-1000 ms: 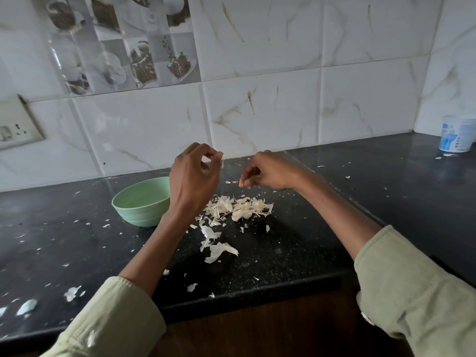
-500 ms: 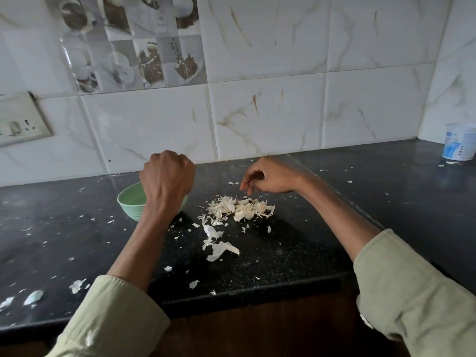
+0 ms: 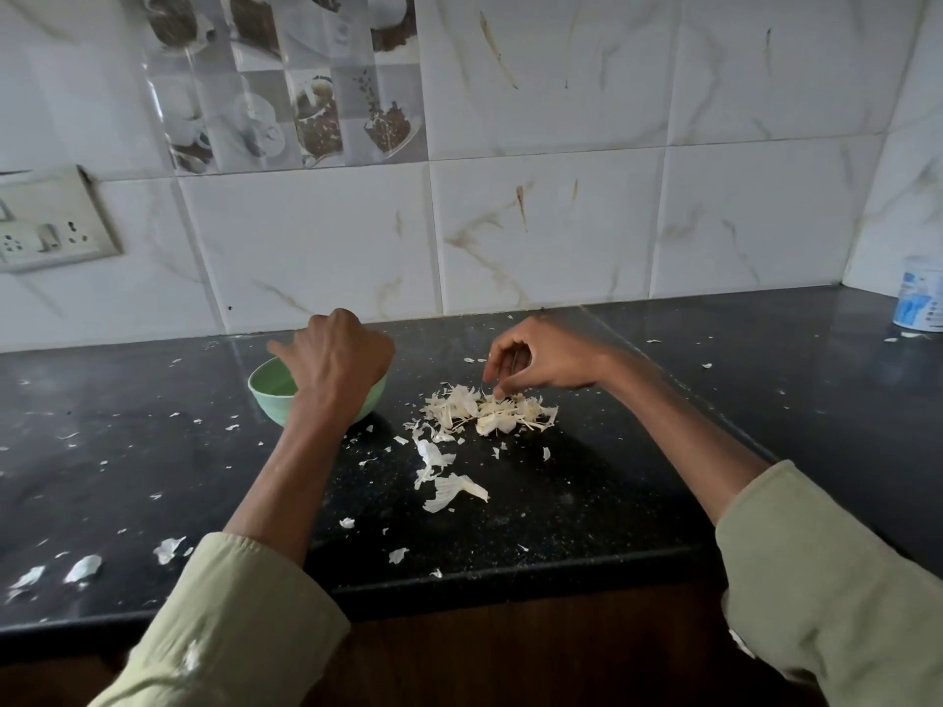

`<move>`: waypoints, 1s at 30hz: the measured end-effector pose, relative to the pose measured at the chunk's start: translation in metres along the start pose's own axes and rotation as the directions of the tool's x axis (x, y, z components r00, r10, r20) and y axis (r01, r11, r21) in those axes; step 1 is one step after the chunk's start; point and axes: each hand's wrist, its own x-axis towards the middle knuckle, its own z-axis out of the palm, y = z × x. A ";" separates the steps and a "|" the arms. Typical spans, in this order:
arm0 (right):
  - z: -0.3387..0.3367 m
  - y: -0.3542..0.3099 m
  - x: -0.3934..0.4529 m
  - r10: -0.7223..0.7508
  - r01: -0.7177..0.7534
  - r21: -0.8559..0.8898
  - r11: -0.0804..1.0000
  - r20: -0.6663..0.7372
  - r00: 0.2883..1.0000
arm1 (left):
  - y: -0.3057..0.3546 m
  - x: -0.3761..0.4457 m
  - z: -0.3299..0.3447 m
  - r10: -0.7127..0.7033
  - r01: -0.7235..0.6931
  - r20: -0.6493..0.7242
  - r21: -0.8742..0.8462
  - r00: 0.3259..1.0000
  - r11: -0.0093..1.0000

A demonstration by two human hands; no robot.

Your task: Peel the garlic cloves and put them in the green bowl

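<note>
Moved since earlier: left hand (image 3: 334, 362) now over green bowl (image 3: 269, 395), likely dropping a peeled clove; fingers curled down, contents hidden, grip unclear | right hand (image 3: 541, 362) dipped to peel pile (image 3: 487, 410) on surface (image 3: 587, 492), fingertips pinching in, probably seeking next clove; catch unclear | cloves in bowl not visible

Pale olive-green sleeves (image 3: 229, 630) pushed up, forearms bare.

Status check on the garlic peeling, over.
Left hand over green bowl, contents hidden. Right hand fingertips in peel pile. Nothing blocking the bowl.
</note>
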 end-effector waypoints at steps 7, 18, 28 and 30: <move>0.013 -0.004 0.009 -0.068 0.067 -0.016 0.998 -0.045 0.997 | 0.002 -0.001 -0.002 0.013 -0.015 0.034 0.063 0.999 0.998; 0.038 -0.010 0.018 -0.030 0.031 -0.146 0.989 0.004 1.000 | 0.031 -0.008 0.030 0.586 -0.581 -0.145 -0.448 0.797 0.680; 0.012 0.000 0.011 0.009 -0.009 0.004 1.000 -0.087 0.996 | 0.027 -0.007 0.061 0.613 -0.532 0.048 -0.448 0.788 0.718; 0.009 -0.001 0.008 -0.025 0.025 0.002 1.000 -0.070 0.997 | 0.027 -0.007 0.066 0.633 -0.542 0.109 -0.417 0.767 0.729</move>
